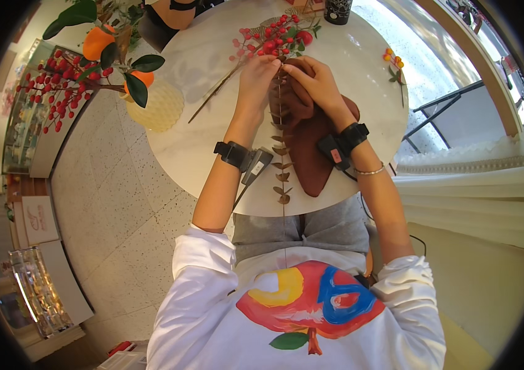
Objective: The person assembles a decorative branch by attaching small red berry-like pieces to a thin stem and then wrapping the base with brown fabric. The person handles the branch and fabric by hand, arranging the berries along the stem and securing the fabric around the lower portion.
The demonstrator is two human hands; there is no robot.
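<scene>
My left hand (262,76) and my right hand (315,81) meet over the round table, fingertips nearly touching. Between them the fingers pinch the top of a long brown leafy stem (281,151), whose thin lower end hangs past the table's near edge towards my lap. Brown ribbon or fabric (296,104) is bunched under and beside my right hand; whether those fingers also grip it is unclear. A flat, pointed brown piece (312,157) spreads below it on the tabletop. Just beyond my fingertips lies a spray of red artificial berries (273,41), its stem slanting down to the left.
The round pale table (215,152) carries a dark patterned cup (338,10) at the far edge and a small orange-berry sprig (398,69) at right. An orange-fruit and red-berry arrangement (100,69) rises at left near a yellow woven round mat (157,106). Another person's arm (174,14) shows beyond the table.
</scene>
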